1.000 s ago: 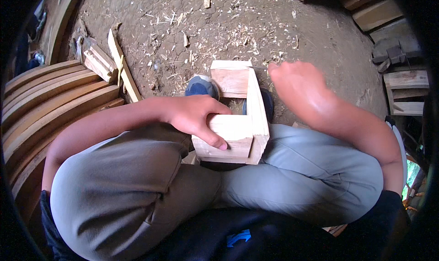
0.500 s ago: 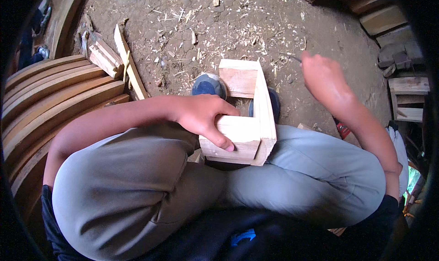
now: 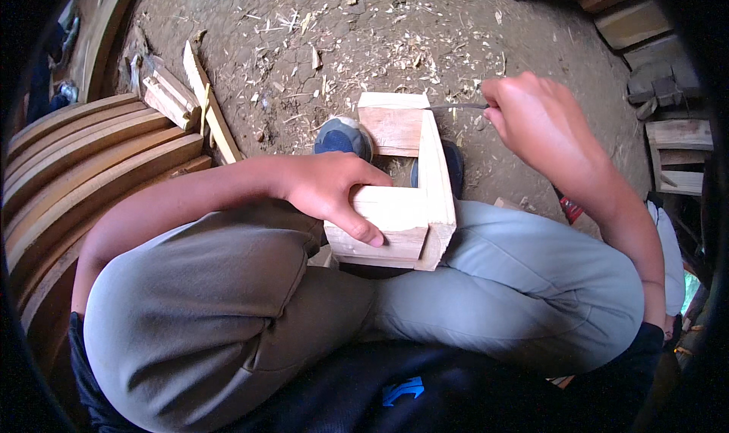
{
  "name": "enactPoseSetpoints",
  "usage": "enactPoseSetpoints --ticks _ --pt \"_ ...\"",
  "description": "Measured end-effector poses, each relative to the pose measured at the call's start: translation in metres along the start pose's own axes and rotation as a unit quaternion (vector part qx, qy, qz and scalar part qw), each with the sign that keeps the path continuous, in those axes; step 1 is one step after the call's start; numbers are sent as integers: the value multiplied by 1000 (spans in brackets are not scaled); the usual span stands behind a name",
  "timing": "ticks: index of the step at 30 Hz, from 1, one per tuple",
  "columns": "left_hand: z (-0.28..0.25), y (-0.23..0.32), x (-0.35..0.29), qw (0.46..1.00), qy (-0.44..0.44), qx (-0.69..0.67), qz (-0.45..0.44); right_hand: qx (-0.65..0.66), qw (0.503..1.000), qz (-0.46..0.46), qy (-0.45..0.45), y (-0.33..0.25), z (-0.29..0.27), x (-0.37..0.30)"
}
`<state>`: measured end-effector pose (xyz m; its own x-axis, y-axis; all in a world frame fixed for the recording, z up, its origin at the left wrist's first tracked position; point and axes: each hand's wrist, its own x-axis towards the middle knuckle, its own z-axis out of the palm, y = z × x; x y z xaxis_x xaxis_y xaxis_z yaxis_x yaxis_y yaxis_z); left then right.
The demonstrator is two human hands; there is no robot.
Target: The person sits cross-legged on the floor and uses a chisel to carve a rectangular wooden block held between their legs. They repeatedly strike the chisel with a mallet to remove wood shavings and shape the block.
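Note:
A pale wooden frame [image 3: 431, 171], three-sided with its gap toward the left, stands between my knees. My left hand [image 3: 330, 194] is wrapped round its near block, thumb on the near face and fingers over the far side, where they are partly hidden. Off to the frame's right, my right hand [image 3: 531, 114] is closed round a thin, slightly curved dark metal tool [image 3: 459, 106]. The tool's tip meets or lies just over the frame's far right corner, beside the far block; I cannot tell if it touches. Its handle is hidden in my fist.
Curved wooden boards [image 3: 91, 160] are stacked at my left, near a narrow offcut [image 3: 211, 107] and split wood pieces [image 3: 171, 99]. Wood shavings [image 3: 364, 61] litter the dirt floor. Wooden pieces [image 3: 680, 144] stand along the right side. A red object [image 3: 569, 207] lies beyond my right knee.
My right hand has moved slightly left, bringing the metal tool from apart from the frame to its far right corner. My left hand keeps its hold on the near block.

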<state>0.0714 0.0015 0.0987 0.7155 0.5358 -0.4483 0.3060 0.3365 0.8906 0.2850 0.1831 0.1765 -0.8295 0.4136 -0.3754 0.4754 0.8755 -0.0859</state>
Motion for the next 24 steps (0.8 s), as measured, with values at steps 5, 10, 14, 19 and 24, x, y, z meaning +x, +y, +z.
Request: enactPoseSetpoints --ticks 5,10,14,19,24 --pt "0 1 -2 1000 9 -14 -2 -56 997 -49 0 -14 6 0" --pt "1 -2 -3 1000 12 -24 14 -82 994 -72 2 -25 27 3" --pt "0 -1 -1 999 10 15 27 -78 996 -39 19 -5 64 12" --pt "-4 4 -3 1000 -13 13 -13 -72 997 4 0 5 39 10" --pt "3 -6 -3 999 17 26 22 -32 999 -11 -7 4 10 5"
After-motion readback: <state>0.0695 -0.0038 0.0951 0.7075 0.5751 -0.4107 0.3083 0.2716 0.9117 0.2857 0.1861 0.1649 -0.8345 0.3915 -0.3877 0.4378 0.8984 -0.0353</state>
